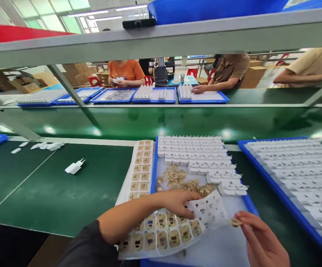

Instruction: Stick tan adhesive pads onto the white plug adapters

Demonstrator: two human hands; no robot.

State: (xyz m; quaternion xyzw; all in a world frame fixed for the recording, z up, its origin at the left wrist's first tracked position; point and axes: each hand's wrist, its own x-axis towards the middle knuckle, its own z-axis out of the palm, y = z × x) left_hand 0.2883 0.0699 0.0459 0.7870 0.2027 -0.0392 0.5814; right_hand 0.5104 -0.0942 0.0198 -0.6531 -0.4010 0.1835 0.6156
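Note:
My left hand (180,202) grips the upper edge of a translucent sheet (212,209), thumb on top. Rows of tan squarish stickers (174,238) cover its near part, while its far right end shows only small dark marks. My right hand (263,237) pinches a small tan piece (235,222) at the right end of the sheet. Under the sheet is a blue-rimmed tray (250,204) with a white bottom. Rows of white plug adapters (197,155) fill its far part, and a heap of loose tan pieces (177,178) lies before them.
More sticker sheets (140,168) lie along the tray's left side. One white plug adapter (75,167) rests on the green table (99,185), with white parts (48,145) behind it. A second full tray (294,181) stands right. A metal shelf beam (161,40) crosses overhead; people work opposite.

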